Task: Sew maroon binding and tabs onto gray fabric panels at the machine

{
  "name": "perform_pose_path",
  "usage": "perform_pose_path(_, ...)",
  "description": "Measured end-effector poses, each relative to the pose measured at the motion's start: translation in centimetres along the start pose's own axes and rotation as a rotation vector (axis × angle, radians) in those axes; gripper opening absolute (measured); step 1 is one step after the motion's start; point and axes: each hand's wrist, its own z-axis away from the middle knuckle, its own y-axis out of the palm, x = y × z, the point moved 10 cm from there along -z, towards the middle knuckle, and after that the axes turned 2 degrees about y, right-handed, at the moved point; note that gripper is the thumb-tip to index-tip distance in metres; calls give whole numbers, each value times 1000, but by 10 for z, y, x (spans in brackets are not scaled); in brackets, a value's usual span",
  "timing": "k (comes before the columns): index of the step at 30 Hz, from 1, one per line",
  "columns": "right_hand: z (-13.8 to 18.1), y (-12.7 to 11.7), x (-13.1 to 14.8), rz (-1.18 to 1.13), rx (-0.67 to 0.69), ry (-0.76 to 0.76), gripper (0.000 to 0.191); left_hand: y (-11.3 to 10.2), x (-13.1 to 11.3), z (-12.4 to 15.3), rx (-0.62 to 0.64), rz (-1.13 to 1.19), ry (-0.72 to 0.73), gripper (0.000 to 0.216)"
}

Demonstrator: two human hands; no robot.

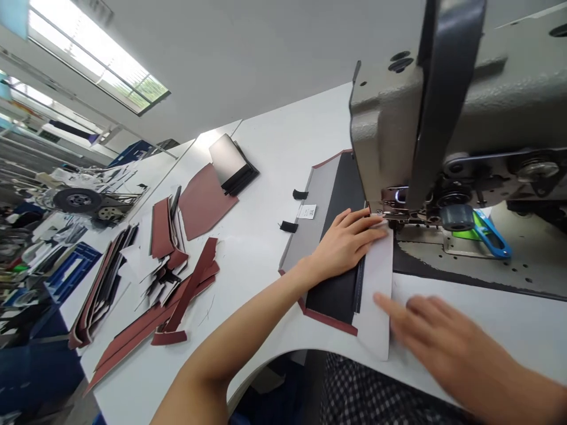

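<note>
My left hand (345, 242) lies flat, fingers stretched out, on a white strip (376, 295) and a black panel (336, 292) edged in dark red. Its fingertips almost touch the presser foot (390, 217) of a grey sewing machine (443, 118). My right hand (438, 336) is blurred by motion. Its fingers are extended, resting on the white table beside the strip's lower end. Neither hand grips anything.
Several dark red and black cut pieces (168, 277) lie in piles on the white table (266, 177) at left. Two small black tabs (289, 226) and a white label (307, 211) sit near the grey panel. Blue-handled scissors (491, 235) rest on the machine bed. Blue crates (71, 268) stand at far left.
</note>
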Motion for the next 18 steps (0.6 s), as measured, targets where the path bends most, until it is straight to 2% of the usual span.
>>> perform_pose_path(3, 14, -2, 29, -112, -28, 23, 34, -13, -28, 29, -88, 104, 7, 31)
perform_pose_path(7, 21, 7, 39, -154, -17, 30, 32, -13, -58, 64, -96, 168, 47, 34)
perform_pose_path(11, 22, 11, 33, -166, -22, 64, 33, -4, -65, 75, -104, 130, 90, 31)
perform_pose_path(18, 20, 6, 32, -120, -48, 86, 33, -2, -68, 75, -122, 118, 174, 29)
